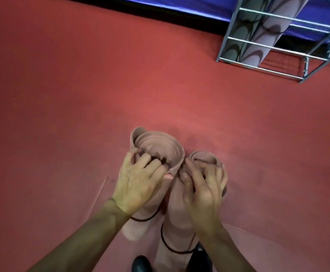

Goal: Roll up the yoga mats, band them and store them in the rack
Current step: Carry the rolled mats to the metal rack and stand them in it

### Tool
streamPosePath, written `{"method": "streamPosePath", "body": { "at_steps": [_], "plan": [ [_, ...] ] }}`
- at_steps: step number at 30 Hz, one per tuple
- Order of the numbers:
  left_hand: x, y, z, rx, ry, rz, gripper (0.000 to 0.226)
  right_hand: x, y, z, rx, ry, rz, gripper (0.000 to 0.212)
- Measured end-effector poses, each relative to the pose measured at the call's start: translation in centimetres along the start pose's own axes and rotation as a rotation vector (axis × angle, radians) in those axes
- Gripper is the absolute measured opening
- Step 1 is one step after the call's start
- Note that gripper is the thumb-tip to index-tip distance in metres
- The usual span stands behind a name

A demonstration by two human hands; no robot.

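Observation:
Two rolled pink yoga mats stand upright in front of me on the red floor. My left hand (138, 179) grips the top rim of the left mat (160, 148), fingers hooked into its spiral end. A thin dark band (146, 218) circles it lower down. My right hand (203, 185) grips the top of the right mat (177, 213), whose end is mostly hidden under the fingers. Another dark band (172, 247) runs round the right mat. The metal rack (274, 50) stands at the far right and holds two patterned rolled mats (258, 36).
Red floor stretches on all sides. A blue mat or pad (179, 4) lies along the far wall behind the rack. My dark shoes (141, 264) show at the bottom edge, beside the mats' lower ends.

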State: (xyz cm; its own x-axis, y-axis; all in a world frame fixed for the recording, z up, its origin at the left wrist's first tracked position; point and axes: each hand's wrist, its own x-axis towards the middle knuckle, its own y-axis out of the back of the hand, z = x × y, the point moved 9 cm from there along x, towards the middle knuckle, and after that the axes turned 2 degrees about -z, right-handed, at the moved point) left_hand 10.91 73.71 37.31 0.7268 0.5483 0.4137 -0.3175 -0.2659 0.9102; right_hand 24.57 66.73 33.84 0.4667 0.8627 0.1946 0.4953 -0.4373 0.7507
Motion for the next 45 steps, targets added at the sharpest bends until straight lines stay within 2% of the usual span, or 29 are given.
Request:
{"method": "streamPosePath", "body": {
  "at_steps": [4, 7, 12, 15, 18, 21, 28, 35, 37, 41, 45],
  "plan": [
    [3.7, 4.1, 1.3, -0.007, 0.035, 0.157, 0.033, 2.6, 5.8, -1.9, -0.037, 0.041, 0.154, 0.029],
    [6.1, 4.0, 1.7, -0.039, 0.083, 0.152, 0.032, 4.4, 8.5, -1.5, -0.038, 0.005, 0.212, 0.031],
    [10.4, 2.1, 2.4, -0.025, 0.135, -0.022, 0.030, 6.1, 9.3, 0.1, -0.128, -0.027, 0.132, 0.035],
    [11.4, 1.1, 2.3, -0.020, 0.249, -0.191, 0.046, 6.2, 9.7, -0.2, -0.145, -0.048, 0.082, 0.032],
    [11.3, 0.7, 1.7, 0.062, 0.306, -0.324, 0.052, 4.8, 8.1, -0.1, -0.257, -0.028, -0.062, 0.055],
    [10.6, 0.3, 1.8, 0.074, 0.268, -0.391, 0.053, 2.4, 6.4, 0.6, -0.369, -0.003, -0.143, 0.079],
    [7.9, 0.4, 2.2, 0.005, 0.282, -0.521, 0.043, 0.8, 6.4, -1.0, -0.435, 0.034, -0.117, 0.074],
    [7.2, 0.2, 1.1, 0.000, 0.325, -0.616, 0.048, 1.0, 6.1, -2.2, -0.333, -0.006, -0.112, 0.069],
    [7.3, 0.1, 1.3, 0.025, 0.308, -0.622, 0.050, 1.1, 6.3, -2.1, -0.328, -0.014, -0.103, 0.067],
    [8.5, 0.3, 2.0, 0.018, 0.300, -0.503, 0.048, 1.8, 7.1, -1.2, -0.332, -0.028, -0.049, 0.053],
    [9.9, 0.2, 2.9, -0.016, 0.335, -0.421, 0.061, 3.4, 7.7, 0.9, -0.330, -0.097, -0.063, 0.051]
  ]
}}
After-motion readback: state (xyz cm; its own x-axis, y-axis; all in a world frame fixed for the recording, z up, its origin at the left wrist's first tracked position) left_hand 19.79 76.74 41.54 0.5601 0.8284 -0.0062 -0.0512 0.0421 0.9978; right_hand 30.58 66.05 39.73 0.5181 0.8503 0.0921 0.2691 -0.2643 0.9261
